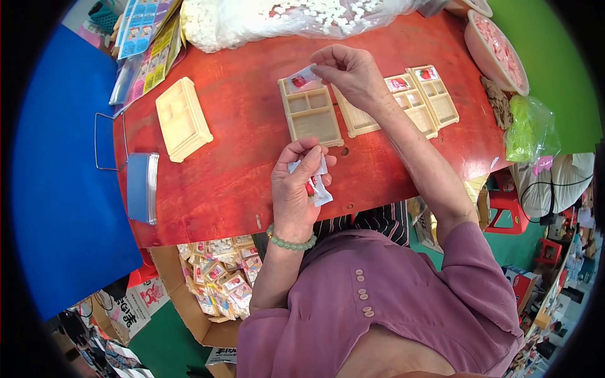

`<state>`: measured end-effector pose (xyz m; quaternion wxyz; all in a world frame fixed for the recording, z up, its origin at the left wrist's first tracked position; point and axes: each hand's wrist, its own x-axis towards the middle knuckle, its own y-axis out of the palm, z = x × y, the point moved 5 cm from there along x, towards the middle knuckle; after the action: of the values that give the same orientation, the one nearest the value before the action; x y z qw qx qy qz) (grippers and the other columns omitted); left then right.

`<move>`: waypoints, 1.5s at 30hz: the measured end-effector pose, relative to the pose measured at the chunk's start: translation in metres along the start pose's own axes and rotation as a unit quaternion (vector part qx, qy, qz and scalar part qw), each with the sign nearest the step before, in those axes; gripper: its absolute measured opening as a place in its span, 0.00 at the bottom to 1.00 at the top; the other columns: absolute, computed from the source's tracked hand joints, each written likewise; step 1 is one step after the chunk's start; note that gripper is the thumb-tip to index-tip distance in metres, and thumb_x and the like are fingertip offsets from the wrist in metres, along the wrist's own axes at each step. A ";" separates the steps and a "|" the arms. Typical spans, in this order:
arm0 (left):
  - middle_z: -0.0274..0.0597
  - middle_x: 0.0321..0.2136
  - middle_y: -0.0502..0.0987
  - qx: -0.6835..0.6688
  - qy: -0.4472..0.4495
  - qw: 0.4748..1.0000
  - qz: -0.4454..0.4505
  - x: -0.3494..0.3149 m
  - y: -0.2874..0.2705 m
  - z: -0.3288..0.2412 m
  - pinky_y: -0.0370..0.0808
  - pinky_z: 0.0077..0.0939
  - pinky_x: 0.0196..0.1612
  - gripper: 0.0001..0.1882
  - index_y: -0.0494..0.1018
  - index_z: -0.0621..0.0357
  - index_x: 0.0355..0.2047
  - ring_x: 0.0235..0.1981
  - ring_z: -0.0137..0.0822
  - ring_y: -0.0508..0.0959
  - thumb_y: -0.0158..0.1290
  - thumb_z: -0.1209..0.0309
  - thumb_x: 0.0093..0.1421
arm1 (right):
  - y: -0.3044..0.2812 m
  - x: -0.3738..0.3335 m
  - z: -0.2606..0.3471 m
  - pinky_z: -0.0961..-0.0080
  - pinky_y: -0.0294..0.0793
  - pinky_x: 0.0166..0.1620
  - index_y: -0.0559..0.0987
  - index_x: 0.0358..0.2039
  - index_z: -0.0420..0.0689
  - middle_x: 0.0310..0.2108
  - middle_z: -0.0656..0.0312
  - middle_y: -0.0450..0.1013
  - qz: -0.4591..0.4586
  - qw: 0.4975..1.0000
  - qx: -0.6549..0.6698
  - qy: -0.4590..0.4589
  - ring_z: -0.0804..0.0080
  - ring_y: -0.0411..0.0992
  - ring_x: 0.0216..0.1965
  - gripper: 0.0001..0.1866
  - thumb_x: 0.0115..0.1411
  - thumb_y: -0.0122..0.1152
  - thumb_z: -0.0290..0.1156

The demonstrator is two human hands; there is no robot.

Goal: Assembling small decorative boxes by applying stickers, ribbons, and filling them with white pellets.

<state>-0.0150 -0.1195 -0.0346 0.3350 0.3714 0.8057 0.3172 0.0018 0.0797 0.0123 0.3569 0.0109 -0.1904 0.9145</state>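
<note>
My right hand (350, 72) pinches a small white sachet (299, 80) with a red strawberry print. That sachet lies over the top compartment of a cream plastic tray (317, 126) with several compartments. Nearer to me, my left hand (296, 179), with a green bead bracelet on its wrist, is closed around a few similar sachets (321, 195). Partly behind my right hand and forearm is another cream tray (360, 123). Two more trays, one in the middle right (421, 118) and one at the end (443, 108), each carry a strawberry sachet in the top compartment.
A cream tray stack (183, 120) and a blue-topped stack (142, 189) lie on the red table (227, 183). Clear bags of white pieces (265, 25) line the far edge. A bowl of pink packets (498, 53) stands right. Below, a cardboard box (173, 280) holds filled packs.
</note>
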 end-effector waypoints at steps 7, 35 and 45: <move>0.39 0.33 0.78 -0.026 -0.013 1.000 -0.005 -0.002 -0.004 -0.005 0.74 0.15 0.22 0.09 0.74 0.59 0.42 0.32 0.29 0.81 0.56 0.76 0.61 | 0.002 0.004 0.004 0.80 0.74 0.35 0.80 0.39 0.39 0.27 0.65 0.76 0.008 0.984 -0.127 -0.123 0.81 0.73 0.30 0.08 0.60 0.63 0.26; 0.44 0.40 0.78 -0.065 -0.031 0.997 0.012 0.005 -0.004 -0.002 0.75 0.16 0.23 0.13 0.72 0.61 0.47 0.33 0.29 0.80 0.54 0.75 0.62 | 0.019 0.001 0.006 0.70 0.74 0.33 0.79 0.34 0.41 0.28 0.58 0.74 0.047 0.933 -0.328 -0.143 0.63 0.73 0.28 0.05 0.56 0.60 0.23; 0.43 0.40 0.78 -0.060 -0.028 0.998 0.007 0.004 -0.008 -0.005 0.75 0.16 0.23 0.12 0.72 0.61 0.47 0.33 0.29 0.80 0.54 0.75 0.62 | 0.053 -0.015 0.012 0.64 0.72 0.44 0.81 0.39 0.46 0.35 0.62 0.72 0.107 0.867 -0.405 -0.268 0.60 0.71 0.40 0.14 0.51 0.60 0.22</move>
<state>-0.0243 -0.1215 -0.0388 0.3773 0.3649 0.7730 0.3562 -0.0237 0.0299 0.0031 0.1647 0.0895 -0.6327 0.7513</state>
